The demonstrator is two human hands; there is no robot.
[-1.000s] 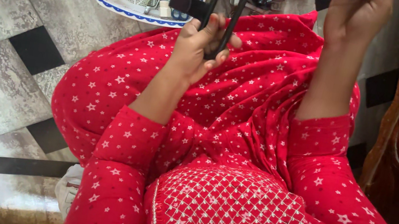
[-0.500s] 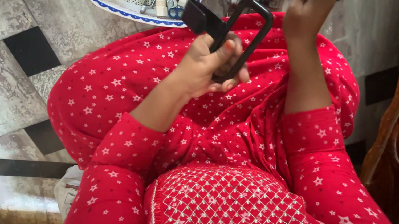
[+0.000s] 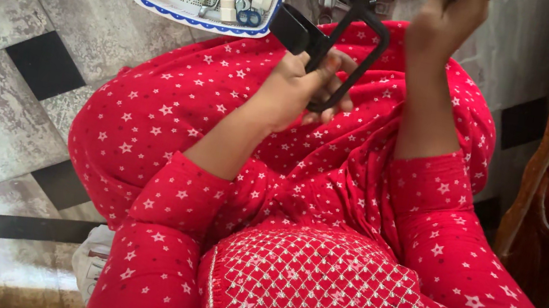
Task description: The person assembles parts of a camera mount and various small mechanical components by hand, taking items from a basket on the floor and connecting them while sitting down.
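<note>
So the person is sitting on a grey and black tiled floor (image 3: 0, 108), red star-print clothes filling most of the view. The left hand (image 3: 300, 88) is out over the lap, fingers clenched around a black frame tool (image 3: 341, 46). It looks like a squared metal loop with a chunky black block at its left end, thin straight bars, matte finish. I can't tell exactly what kind of tool it is from this angle; part of it is hidden behind the hand.

The right hand (image 3: 450, 16) is raised at the far edge of the view, partly cut off. It seems curled around something dark up there, but I honestly can't tell whether it's actually holding anything.

Just beyond the knees, on the floor, sits a white tray with a blue rim (image 3: 194, 11) full of small tools: blue-handled scissors or pliers, little white bits. More metal tools are piled to the right of it.

My read is that this is the holding-it-steady stage, frame gripped while the other hand works at the top. Whatever follows needs that left grip kept firm so the frame doesn't twist.
</note>
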